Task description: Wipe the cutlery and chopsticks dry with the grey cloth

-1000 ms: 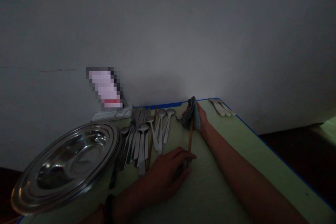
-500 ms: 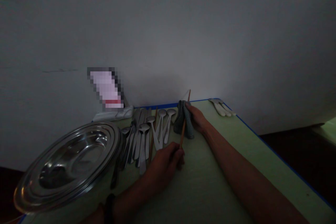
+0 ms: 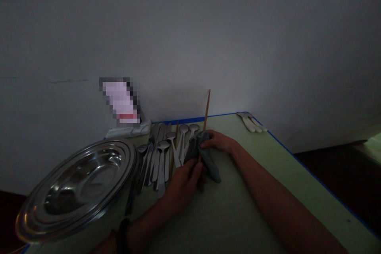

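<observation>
A thin wooden chopstick (image 3: 207, 109) slants upward, its far end standing out above the table's back edge. My left hand (image 3: 189, 176) is closed around its lower end. Wrapped over the stick is a grey-green cloth (image 3: 210, 160), which my right hand (image 3: 216, 141) pinches against the wood, just above my left hand. Left of the hands lie several metal spoons (image 3: 163, 147) and table knives (image 3: 160, 131), with another chopstick (image 3: 172, 162) among them.
Large shiny steel dishes (image 3: 131, 154) are stacked at the table's left. Behind them a blurred-out phone-like screen (image 3: 120, 101) leans near a white folded bundle (image 3: 127, 130). Light-handled cutlery (image 3: 251, 124) lies at the far right corner. A wall rises behind the blue-edged green table (image 3: 285, 178).
My right hand and the cloth have slid down the chopstick toward my left hand. More of the stick's upper end shows, and it tilts slightly more to the left.
</observation>
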### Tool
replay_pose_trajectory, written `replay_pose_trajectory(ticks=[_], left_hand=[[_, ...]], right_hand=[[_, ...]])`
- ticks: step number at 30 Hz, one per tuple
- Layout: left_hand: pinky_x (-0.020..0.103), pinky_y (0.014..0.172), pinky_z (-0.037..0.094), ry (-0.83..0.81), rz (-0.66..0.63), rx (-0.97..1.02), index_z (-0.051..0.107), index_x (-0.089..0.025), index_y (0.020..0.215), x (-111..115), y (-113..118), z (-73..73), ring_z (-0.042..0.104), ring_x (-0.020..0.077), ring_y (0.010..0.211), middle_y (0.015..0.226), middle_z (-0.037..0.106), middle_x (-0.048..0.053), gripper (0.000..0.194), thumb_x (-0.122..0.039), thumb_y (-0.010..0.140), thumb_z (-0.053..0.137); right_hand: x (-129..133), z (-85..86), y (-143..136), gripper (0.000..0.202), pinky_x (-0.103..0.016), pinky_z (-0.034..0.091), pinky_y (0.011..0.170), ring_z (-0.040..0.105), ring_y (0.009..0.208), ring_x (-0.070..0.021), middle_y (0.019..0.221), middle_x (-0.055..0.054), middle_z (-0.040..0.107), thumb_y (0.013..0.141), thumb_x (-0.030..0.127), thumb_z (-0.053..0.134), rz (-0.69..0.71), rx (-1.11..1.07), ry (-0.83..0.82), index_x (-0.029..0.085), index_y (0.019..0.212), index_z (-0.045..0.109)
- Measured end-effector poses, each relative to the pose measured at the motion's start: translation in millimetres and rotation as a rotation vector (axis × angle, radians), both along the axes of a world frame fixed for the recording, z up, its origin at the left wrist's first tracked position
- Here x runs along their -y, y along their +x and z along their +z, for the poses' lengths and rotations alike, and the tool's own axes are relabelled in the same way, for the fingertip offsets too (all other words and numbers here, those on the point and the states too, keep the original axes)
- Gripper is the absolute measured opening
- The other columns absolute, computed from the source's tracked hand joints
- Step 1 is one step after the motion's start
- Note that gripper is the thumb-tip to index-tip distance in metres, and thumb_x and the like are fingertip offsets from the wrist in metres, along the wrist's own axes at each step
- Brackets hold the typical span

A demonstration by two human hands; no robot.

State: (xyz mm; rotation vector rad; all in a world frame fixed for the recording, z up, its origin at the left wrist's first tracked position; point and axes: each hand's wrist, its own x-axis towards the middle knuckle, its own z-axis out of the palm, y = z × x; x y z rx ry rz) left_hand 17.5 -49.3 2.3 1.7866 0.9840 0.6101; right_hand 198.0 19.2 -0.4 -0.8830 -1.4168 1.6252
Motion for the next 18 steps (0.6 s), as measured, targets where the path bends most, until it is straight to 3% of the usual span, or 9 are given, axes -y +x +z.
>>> replay_pose_trajectory(ticks=[9,18], left_hand=[[0.023,0.056,0.04,0.013,-0.07,-0.038,0.049,-0.019,0.068,1.9,0.3,3.2,0.053,0.0124,0.057,0.058,0.053,-0.003,0.031,-0.035,0.091,0.036],[0.023,0.055,0.039,-0.021,0.031,-0.045,0.05,-0.018,0.073,1.4,1.3,2.2,0.053,0.0132,0.055,0.058,0.053,-0.003,0.032,-0.039,0.091,0.033]], right_hand=[[-1.4,-4.4,-0.3,0.021,-0.027,0.047,0.066,0.06,0.058,-0.0125,0.068,0.002,0.069,0.062,0.035,0.07,0.016,-0.02,-0.041,0.018,0.073,0.07],[-2.7,-0.7,0.3,0.028,-0.028,0.045,0.069,0.059,0.058,-0.0121,0.067,0.001,0.069,0.055,0.037,0.078,0.044,0.06,-0.07,0.014,0.07,0.07]])
